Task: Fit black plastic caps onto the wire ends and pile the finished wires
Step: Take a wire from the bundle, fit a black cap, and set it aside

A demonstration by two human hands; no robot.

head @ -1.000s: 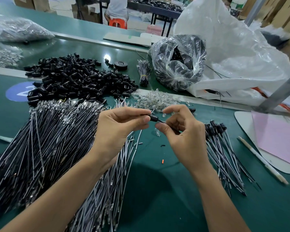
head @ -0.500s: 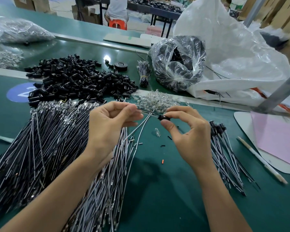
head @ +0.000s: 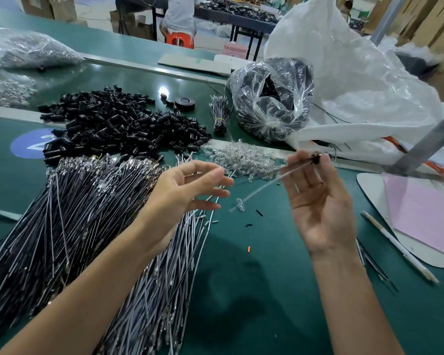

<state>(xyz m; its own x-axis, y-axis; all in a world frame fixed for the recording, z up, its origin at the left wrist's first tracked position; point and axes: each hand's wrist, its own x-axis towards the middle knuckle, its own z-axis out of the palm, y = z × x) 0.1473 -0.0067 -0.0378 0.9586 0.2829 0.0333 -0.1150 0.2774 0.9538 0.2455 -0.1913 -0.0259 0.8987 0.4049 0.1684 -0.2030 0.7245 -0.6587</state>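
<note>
My right hand point(head: 315, 201) is raised with its palm toward me and pinches the black-capped end of a wire point(head: 315, 158) at its fingertips. The rest of that wire point(head: 256, 189) trails blurred down to the left. My left hand point(head: 190, 188) hovers with relaxed fingers, holding nothing, above the big pile of uncapped wires point(head: 75, 213). A heap of loose black caps point(head: 118, 126) lies behind that pile. Only a few tails of the finished wires point(head: 369, 260) show past my right wrist.
A pile of small clear parts point(head: 241, 157) lies between my hands. Behind it are a tied wire bundle point(head: 219, 114), a tape roll point(head: 185, 102), a clear bag of black parts point(head: 272, 98) and a big white bag point(head: 356, 73). Pink paper point(head: 420, 213) and a pen point(head: 395, 247) lie at right.
My hands have parted. The right hand lifted up and to the right with the capped wire, turning palm toward me. The left hand let go and opened.
</note>
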